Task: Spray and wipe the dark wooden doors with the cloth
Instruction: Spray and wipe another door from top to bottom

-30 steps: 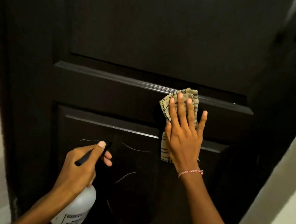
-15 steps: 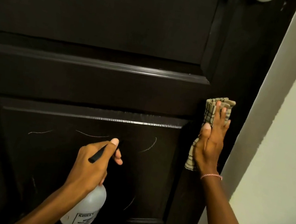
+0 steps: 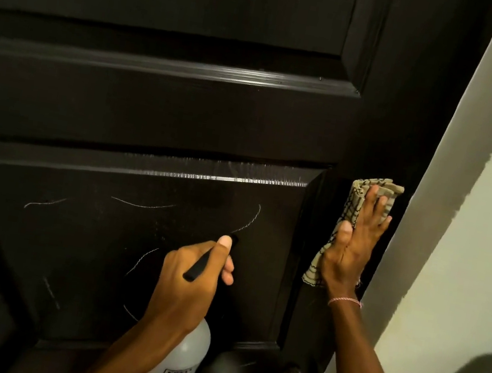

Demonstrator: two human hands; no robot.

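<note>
At the right of the frame, the right hand (image 3: 349, 251) presses the checked cloth (image 3: 353, 200) flat against the right stile of the dark door (image 3: 154, 107), its grip spread with the fingers straight. At lower centre, the left hand (image 3: 187, 283) has its grip curled round the head of the white spray bottle (image 3: 181, 360).

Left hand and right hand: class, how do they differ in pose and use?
The left hand curls round the spray bottle; the right hand lies flat, fingers straight. The left hand sits lower, the right hand higher, pressing the cloth on the door. Both face the door.
</note>
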